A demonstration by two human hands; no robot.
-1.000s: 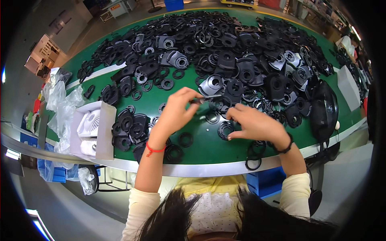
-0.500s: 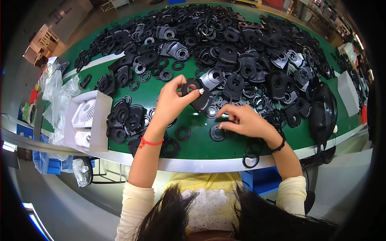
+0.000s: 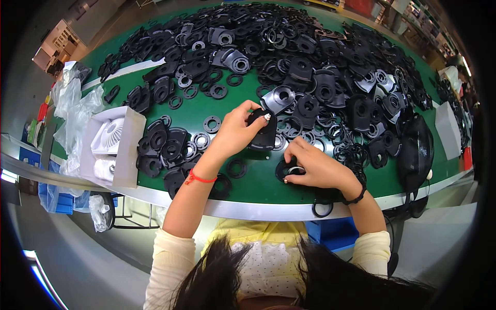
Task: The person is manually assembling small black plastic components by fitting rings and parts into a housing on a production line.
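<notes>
Two hands are busy over the green table (image 3: 253, 188), and from the head view I can follow both. The left hand (image 3: 239, 130) has a black plate (image 3: 264, 137) pinched firmly between thumb and fingers, out in front of the body, just this side of a silver-faced part (image 3: 279, 98). Over to the right hand (image 3: 321, 168): thumb and forefinger are at a black ring (image 3: 280, 171) near the table's front edge, though whether they actually grip it I can't tell. So how far along are we? One plate is picked out and one ring reached, the two clearly apart; I'd judge this an early stage for the pair. Plenty is left, by the look of it: a huge heap of dark parts (image 3: 310, 46) fills the far side, and more lie loose nearer in, like that flat ring (image 3: 237, 169) beside the left forearm. Now the plate itself: matte black, broad-bodied, rounded at the edge, its upper end largely covered by the thumb. The ring is dark too, with a bright gleam along its inner curve, partly hidden by the fingers.
</notes>
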